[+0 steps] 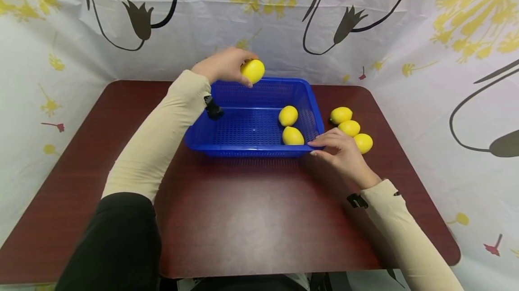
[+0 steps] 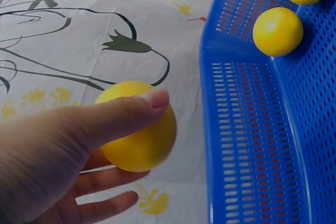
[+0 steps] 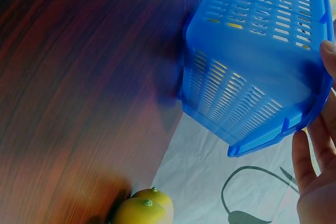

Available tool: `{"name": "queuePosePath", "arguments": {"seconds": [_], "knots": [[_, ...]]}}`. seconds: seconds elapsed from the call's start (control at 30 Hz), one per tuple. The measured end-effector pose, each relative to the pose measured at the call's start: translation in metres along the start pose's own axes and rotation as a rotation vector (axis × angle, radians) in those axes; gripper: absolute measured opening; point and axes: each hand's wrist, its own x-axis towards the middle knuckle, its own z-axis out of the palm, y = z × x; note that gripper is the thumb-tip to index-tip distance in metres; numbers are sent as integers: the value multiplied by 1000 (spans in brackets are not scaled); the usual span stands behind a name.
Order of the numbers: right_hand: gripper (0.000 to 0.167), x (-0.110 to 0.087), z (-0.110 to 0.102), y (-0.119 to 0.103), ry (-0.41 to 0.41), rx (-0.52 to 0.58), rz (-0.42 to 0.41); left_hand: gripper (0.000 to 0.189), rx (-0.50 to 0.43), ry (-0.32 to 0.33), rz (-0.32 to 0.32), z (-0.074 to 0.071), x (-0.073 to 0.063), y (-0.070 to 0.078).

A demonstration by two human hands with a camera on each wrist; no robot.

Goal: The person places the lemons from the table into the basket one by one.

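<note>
My left hand (image 1: 224, 65) holds a yellow lemon (image 1: 254, 71) above the back rim of a blue plastic basket (image 1: 247, 148). In the left wrist view the thumb lies across that lemon (image 2: 142, 145), with fingers behind it. Two more lemons, one (image 1: 288, 115) behind the other (image 1: 293, 136), lie inside the basket at its right end. At the basket's near right corner, my right hand (image 1: 344, 153) pinches the rim; the right wrist view shows thumb and fingers on either side of the rim (image 3: 315, 111).
Outside the basket, three lemons (image 1: 349, 128) sit in a row on the dark red-brown table (image 1: 243, 219), just beyond the right hand. A white cloth (image 1: 259, 25) with yellow and grey flower prints hangs behind and at both sides of the table.
</note>
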Motion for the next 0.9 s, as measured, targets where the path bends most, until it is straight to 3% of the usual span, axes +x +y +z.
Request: {"name": "queuePosePath", "arguments": {"seconds": [0.47, 0.9], "knots": [[31, 0, 0, 1, 12, 4, -9, 77, -22, 96, 79, 22, 32, 5], [31, 0, 0, -3, 12, 13, 3, 75, -30, 130, 121, 37, 50, 16]]}}
